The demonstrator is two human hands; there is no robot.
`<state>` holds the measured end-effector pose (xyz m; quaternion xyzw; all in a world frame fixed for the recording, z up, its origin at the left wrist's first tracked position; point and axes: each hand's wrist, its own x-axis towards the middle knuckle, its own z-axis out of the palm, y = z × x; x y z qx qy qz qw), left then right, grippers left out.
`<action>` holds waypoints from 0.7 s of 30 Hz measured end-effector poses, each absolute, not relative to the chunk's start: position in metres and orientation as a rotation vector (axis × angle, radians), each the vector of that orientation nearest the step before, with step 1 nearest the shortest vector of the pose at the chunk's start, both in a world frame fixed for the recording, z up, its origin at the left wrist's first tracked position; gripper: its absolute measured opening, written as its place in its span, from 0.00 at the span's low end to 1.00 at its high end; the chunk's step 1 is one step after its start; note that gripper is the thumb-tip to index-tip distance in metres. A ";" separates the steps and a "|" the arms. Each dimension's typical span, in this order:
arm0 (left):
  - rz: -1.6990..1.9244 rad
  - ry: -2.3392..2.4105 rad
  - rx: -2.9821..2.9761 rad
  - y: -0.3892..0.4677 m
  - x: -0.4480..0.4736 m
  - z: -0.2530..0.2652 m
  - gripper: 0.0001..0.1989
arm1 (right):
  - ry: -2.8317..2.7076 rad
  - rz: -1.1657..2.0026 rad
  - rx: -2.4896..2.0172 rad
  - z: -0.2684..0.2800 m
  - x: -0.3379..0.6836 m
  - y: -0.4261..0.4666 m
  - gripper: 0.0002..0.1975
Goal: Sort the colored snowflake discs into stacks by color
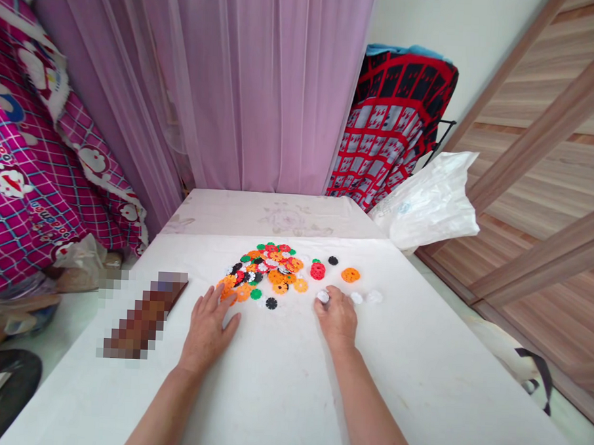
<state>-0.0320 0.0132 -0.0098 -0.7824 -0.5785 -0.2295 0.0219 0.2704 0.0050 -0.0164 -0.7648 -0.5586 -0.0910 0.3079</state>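
Note:
My left hand (210,325) rests open, fingers spread, at the near left edge of a loose pile of notched plastic discs (277,279) in orange, black, white, green and red. Its fingertips touch orange discs (229,285). Pinched in my right hand (339,318) is a white disc (322,296), seen right of the pile. Just beyond that hand lies a small red stack of discs (318,270). An orange stack (350,275) sits further right. White discs (357,298) lie beside my right fingers, and a black disc (333,260) is behind.
A white cloth covers the table (280,392). At its left lies a pixelated brown object (148,318). A white plastic bag (430,202) stands by the far right corner. Purple curtains (264,83) hang behind, and wooden cabinet doors (540,161) are on the right.

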 end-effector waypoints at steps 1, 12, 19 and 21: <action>-0.705 -1.796 -2.424 0.013 -0.032 -0.009 0.21 | -1.468 -0.252 -1.994 -0.015 0.270 0.004 0.13; -0.707 -1.829 -2.414 0.013 -0.027 -0.008 0.21 | -1.971 -0.034 -1.492 0.019 0.175 0.008 0.07; -0.725 -1.818 -2.438 0.013 -0.026 -0.008 0.21 | -1.965 -0.025 -1.587 0.007 0.160 0.019 0.07; -0.735 -1.818 -2.442 0.013 -0.026 -0.008 0.21 | -1.952 -0.033 -1.561 0.006 0.159 0.018 0.08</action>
